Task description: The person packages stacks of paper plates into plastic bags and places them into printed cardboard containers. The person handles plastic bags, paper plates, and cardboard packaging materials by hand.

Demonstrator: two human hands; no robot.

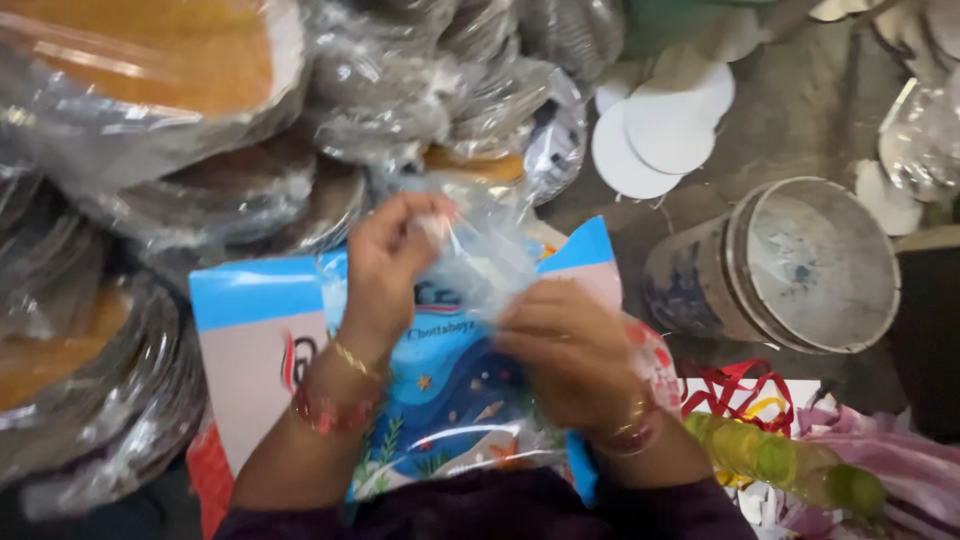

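Observation:
My left hand pinches the upper edge of a clear plastic bag, fingers closed on the film. My right hand grips the same bag from the lower right, fingers curled around it. The bag is held above a flat stack of blue, white and pink printed sheets wrapped in clear film on my lap. Both wrists wear bangles. What is inside the bag is blurred.
Piles of round discs wrapped in clear plastic fill the left and top. Loose white round discs lie on the floor at upper right. A dirty white bucket lies on its side at right. Green and pink wrapped items sit at lower right.

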